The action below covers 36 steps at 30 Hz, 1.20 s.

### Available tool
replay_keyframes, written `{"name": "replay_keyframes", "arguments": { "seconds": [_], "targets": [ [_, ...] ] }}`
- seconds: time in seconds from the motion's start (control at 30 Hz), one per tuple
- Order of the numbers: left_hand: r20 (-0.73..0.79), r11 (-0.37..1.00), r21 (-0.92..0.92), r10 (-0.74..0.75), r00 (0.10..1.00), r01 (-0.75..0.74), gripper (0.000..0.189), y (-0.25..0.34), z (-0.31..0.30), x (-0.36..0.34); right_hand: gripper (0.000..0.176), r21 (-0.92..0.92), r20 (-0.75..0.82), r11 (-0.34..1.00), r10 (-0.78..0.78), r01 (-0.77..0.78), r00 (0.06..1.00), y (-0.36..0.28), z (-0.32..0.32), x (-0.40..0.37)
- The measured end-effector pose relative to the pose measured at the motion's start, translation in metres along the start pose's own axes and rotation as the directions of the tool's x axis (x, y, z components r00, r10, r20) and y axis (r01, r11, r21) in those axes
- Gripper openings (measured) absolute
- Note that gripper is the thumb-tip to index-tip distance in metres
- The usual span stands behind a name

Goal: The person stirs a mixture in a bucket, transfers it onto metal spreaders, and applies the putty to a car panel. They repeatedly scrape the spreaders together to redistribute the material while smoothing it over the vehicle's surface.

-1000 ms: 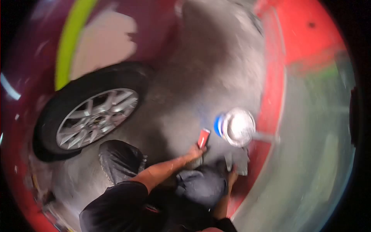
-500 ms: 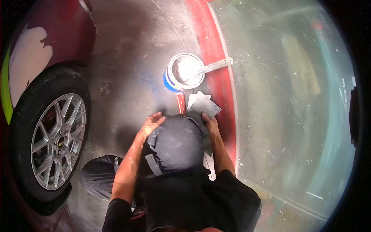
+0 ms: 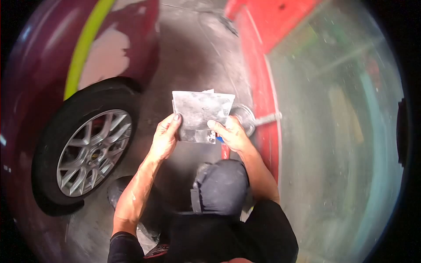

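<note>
Both hands hold a small stack of flat grey plates [image 3: 201,107], smeared with white, up in front of me. My left hand [image 3: 165,136] is closed on their left edge, thumb on the near face. On the right side my right hand [image 3: 235,135] grips them, with its thumb laid across the face. Behind them, partly hidden by the plates and my right hand, is a tub [image 3: 243,117] with a pale rim. A putty knife [image 3: 268,119] lies across its rim, handle pointing right. Just below my right hand a red tube-like item [image 3: 225,151] shows in part.
At left is a dark red car body [image 3: 48,57] with a pale bare patch [image 3: 105,59], green tape [image 3: 85,48] and a wheel [image 3: 94,155]. A red border [image 3: 267,105] and a large glassy panel [image 3: 333,131] run along the right. My knee [image 3: 223,186] is bent below my hands.
The plates were on the floor beside the tub, with my right hand at their edge and my left hand apart. Now both hands hold them raised. The view has shifted.
</note>
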<state>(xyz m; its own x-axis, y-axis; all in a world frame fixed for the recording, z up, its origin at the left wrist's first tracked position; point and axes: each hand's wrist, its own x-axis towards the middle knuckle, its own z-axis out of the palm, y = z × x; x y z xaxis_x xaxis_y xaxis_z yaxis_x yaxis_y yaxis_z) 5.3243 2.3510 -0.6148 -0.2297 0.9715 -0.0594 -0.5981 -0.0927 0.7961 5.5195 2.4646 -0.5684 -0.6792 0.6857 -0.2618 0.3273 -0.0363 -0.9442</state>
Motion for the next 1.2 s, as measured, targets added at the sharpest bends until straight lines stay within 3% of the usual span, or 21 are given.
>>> {"name": "replay_keyframes", "arguments": {
  "seconds": [0.07, 0.13, 0.17, 0.27, 0.37, 0.5, 0.6, 0.73, 0.87, 0.9, 1.0, 1.07, 1.1, 1.2],
  "targets": [
    [-0.118, 0.996, -0.009, 0.09, 0.989, -0.091, 0.034, 0.006, -0.024, -0.004, 0.033, -0.116, 0.093, 0.993, 0.023, -0.012, 0.995, -0.017, 0.01, 0.023],
    [-0.212, 0.989, 0.012, 0.146, 0.966, -0.147, 0.033, 0.009, -0.038, -0.011, 0.038, 0.056, 0.075, 0.992, -0.12, 0.116, 0.99, -0.021, 0.026, 0.038],
    [-0.254, 0.983, 0.001, 0.179, 0.951, -0.184, 0.033, 0.016, -0.033, -0.016, 0.037, 0.202, 0.018, 0.974, -0.112, 0.106, 0.994, -0.025, 0.034, 0.04],
    [-0.314, 0.974, -0.05, 0.196, 0.929, -0.223, 0.032, 0.023, -0.041, -0.021, 0.031, 0.634, -0.055, 0.762, -0.13, 0.135, 0.99, -0.026, 0.028, 0.04],
    [-0.38, 0.96, -0.121, 0.189, 0.905, -0.252, 0.03, 0.025, -0.056, -0.023, 0.025, 0.638, -0.346, 0.714, -0.069, 0.289, 0.936, -0.003, 0.016, 0.043],
    [-0.383, 0.946, -0.202, 0.163, 0.909, -0.255, 0.025, 0.033, -0.054, -0.026, 0.029, 0.422, -0.457, 0.843, -0.121, 0.335, 0.881, 0.0, 0.017, 0.041],
    [-0.363, 0.942, -0.239, 0.138, 0.922, -0.236, 0.028, 0.034, -0.053, -0.022, 0.03, 0.327, -0.529, 0.868, -0.159, 0.373, 0.833, 0.001, 0.019, 0.042],
    [-0.377, 0.937, -0.268, 0.111, 0.92, -0.223, 0.03, 0.033, -0.051, -0.021, 0.032, 0.551, -0.573, 0.645, -0.167, 0.529, 0.802, -0.016, 0.02, 0.039],
    [-0.37, 0.932, -0.289, 0.101, 0.923, -0.217, 0.031, 0.033, -0.049, -0.022, 0.036, 0.656, -0.441, 0.689, 0.019, 0.307, 0.897, -0.008, 0.021, 0.039],
    [-0.371, 0.941, -0.259, 0.11, 0.922, -0.217, 0.031, 0.032, -0.048, -0.022, 0.035, 0.651, -0.393, 0.7, -0.018, 0.293, 0.919, -0.009, 0.026, 0.038],
    [-0.381, 0.965, -0.116, 0.175, 0.908, -0.235, 0.03, 0.029, -0.046, -0.022, 0.035, 0.562, -0.338, 0.789, -0.053, 0.246, 0.94, -0.023, 0.043, 0.03],
    [-0.384, 0.96, 0.053, 0.273, 0.882, -0.274, 0.03, 0.027, -0.044, -0.022, 0.034, 0.131, -0.397, 0.92, -0.292, 0.369, 0.87, -0.028, 0.049, 0.027],
    [-0.388, 0.956, 0.166, 0.288, 0.875, -0.241, 0.023, 0.028, -0.041, -0.024, 0.033, -0.102, -0.381, 0.906, -0.416, 0.41, 0.825, -0.032, 0.051, 0.027],
    [-0.299, 0.767, 0.596, 0.487, 0.821, -0.238, 0.014, 0.029, -0.038, -0.023, 0.029, -0.304, -0.285, 0.868, -0.476, 0.392, 0.832, -0.06, 0.06, 0.019]
  ]
}}
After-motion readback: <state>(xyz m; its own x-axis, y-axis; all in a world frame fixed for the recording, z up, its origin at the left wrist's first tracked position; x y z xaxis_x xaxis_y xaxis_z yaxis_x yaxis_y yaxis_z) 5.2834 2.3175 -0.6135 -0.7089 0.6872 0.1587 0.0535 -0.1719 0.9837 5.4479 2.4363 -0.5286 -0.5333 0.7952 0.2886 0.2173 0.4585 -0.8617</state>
